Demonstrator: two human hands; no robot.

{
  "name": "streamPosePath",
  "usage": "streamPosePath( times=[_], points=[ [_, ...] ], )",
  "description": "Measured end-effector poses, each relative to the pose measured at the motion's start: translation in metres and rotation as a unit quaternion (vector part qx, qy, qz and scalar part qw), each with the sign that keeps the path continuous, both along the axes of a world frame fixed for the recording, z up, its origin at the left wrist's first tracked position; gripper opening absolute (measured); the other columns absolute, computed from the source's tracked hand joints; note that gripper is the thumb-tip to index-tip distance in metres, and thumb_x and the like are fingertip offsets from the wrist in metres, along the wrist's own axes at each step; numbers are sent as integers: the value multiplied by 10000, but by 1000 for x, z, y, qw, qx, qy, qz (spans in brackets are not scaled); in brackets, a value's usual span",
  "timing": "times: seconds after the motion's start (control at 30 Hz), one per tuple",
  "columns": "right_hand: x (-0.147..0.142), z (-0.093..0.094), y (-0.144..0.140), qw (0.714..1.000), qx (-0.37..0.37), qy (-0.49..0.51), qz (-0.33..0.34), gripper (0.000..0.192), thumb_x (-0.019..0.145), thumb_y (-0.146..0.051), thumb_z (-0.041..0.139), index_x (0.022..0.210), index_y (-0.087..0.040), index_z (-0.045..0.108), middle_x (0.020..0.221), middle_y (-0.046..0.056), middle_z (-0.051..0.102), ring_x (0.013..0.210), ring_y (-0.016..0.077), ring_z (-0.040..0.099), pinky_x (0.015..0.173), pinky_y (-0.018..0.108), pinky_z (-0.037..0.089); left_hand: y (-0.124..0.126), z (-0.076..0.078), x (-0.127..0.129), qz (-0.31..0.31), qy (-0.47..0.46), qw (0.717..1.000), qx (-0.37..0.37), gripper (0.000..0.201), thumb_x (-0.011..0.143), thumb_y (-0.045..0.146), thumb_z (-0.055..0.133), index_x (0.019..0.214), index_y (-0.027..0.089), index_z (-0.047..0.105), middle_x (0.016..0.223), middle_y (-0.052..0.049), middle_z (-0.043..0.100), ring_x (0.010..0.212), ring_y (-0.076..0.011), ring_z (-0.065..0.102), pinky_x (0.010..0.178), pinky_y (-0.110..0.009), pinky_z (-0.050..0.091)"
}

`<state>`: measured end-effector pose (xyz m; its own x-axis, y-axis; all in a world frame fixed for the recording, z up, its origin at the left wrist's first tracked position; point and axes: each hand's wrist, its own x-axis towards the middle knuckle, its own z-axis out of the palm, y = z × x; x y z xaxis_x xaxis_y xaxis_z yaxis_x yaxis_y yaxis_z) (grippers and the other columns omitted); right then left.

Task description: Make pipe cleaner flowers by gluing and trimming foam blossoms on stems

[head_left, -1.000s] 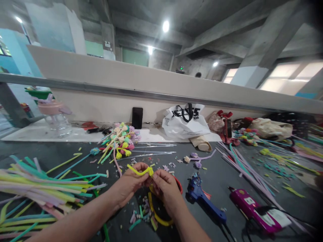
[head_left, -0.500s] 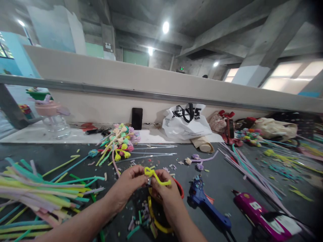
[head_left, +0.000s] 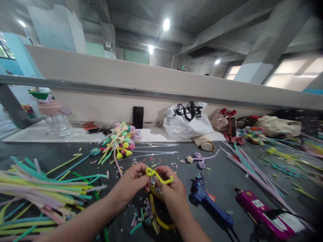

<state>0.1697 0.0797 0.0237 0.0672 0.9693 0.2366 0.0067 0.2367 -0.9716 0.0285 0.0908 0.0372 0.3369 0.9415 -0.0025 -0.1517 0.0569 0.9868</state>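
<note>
Pinching the yellow pipe cleaner (head_left: 158, 175) tightly, the left hand (head_left: 131, 183) and right hand (head_left: 169, 188) risk kinking it if bent sharply.

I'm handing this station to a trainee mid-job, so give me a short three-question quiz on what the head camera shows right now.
1. True or false: both hands grip the yellow pipe cleaner.
2. Which glue gun lies nearer the right hand: A) the blue glue gun or B) the pink glue gun?
3. On which side of the left hand does the big pile of loose pipe cleaners lie?

Key:
1. True; the fingers of each hand pinch it above the table.
2. A.
3. The person's left.
</note>
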Motion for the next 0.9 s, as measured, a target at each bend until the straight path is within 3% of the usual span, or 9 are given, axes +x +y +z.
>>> streamPosePath(
  times=[0.17, 0.43, 0.9],
  points=[
    [3, 1, -1, 998, 8, -38, -42, 118, 696, -280, 622, 728, -170, 593, 632, -21, 521, 568, 121, 454, 539, 232, 365, -1, 2, -1, -41, 26, 999, -11, 55, 673, 152, 550, 705, 159, 507, 550, 46, 563, 500, -82, 507, 538, -211, 428],
    [4, -5, 3, 999, -18, 8, -40, 212, 753, -378, 571, 711, -172, 542, 570, -46, 463, 513, 101, 406, 498, 219, 340, -2, -6, -4, -86, -62, 993, -43, 157, 720, 209, 625, 845, 140, 558, 702, -17, 638, 611, -100, 585, 625, -225, 443],
    [0, -7, 1, 997, -59, 48, -18, 168, 693, -312, 638, 759, -174, 570, 548, -48, 504, 505, 100, 448, 495, 215, 349, -2, 0, -4, -44, -119, 988, -94, 149, 690, 225, 684, 737, 117, 592, 656, 0, 594, 582, -78, 541, 595, -200, 409]
  ],
)
